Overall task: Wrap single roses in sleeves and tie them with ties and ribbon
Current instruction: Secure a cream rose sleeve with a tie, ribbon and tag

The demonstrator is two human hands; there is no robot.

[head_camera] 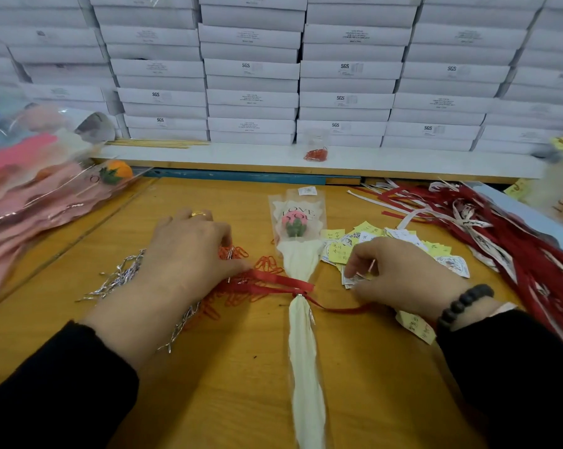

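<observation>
Landmark = sleeved rose (294, 223), lying lengthwise mid-counter (228, 377), bloom end away from the person, stem end toward them.

Biggest first: wall of stacked white boxes (251, 69) fills the far side, well beyond the rose's bloom end. Pile of pink wrapped bouquets (30, 202) far left of the rose, an orange bloom (119, 170) at its near edge. Heap of red and white ribbons (500, 234) far right of the rose.

Rose sleeve: clear with "LOVE YOU" print, cream paper inside, pink bloom. Red ribbon (273, 283) crosses the sleeve's narrow neck and is tied there; one tail runs left, another runs right under the right hand.

Left hand (189, 254): just left of the rose, palm down, fingers curled onto the pile of red paper clips (267, 265) and the left ribbon tail. Cannot tell whether they actually grip anything. Gold ring on one finger.

Right hand (400, 273): just right of the rose, fingers pinching a small printed card from the scatter of yellow and white tags (367, 236). Dark bead bracelet (464, 303) on that wrist.

Silver twist ties (124, 277) left of the left hand. Small bag of red clips (315, 150) on the ledge beyond the rose.
</observation>
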